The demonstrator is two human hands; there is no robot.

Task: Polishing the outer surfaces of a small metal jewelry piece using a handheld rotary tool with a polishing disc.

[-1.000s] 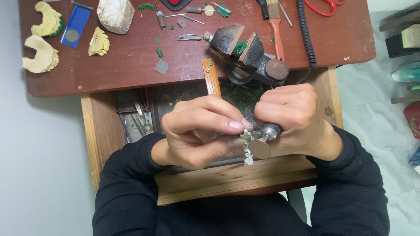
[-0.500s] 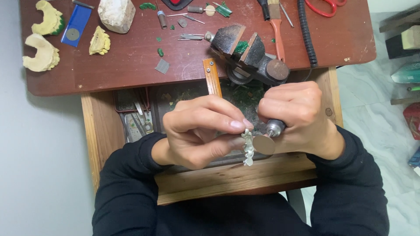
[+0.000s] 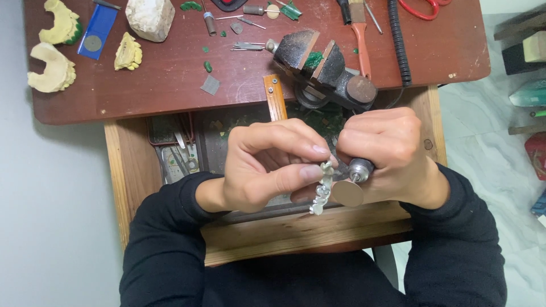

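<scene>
Metal, pale and knobbly: the small cast dental framework (image 3: 320, 190) sits at lower centre of the frame, pinched between the thumb and forefinger of your left hand (image 3: 267, 165). Your right hand (image 3: 387, 153) is clenched around a rotary handpiece (image 3: 359, 169), its flat tan disc (image 3: 347, 193) just beside the casting's right edge; contact cannot be confirmed from this view. Judgement: keep both hands braced together as they are, present the disc edge lightly, and keep the thumb tip clear of the disc, which stands very near it.

Beneath the hands lies an open wooden drawer (image 3: 133, 170) holding small tools. Beyond it, at upper centre, a dark bench vise (image 3: 321, 65) is fixed to the reddish-brown bench top (image 3: 170, 85). At upper left lie yellowish plaster dental casts (image 3: 52, 67) and a blue card (image 3: 98, 31); red scissors (image 3: 421, 8) and a coiled black cord (image 3: 398, 40) at upper right.

Against half a second ago, the disc has shifted slightly, now sitting beside the casting's lower part; grips and bench items are unchanged.
</scene>
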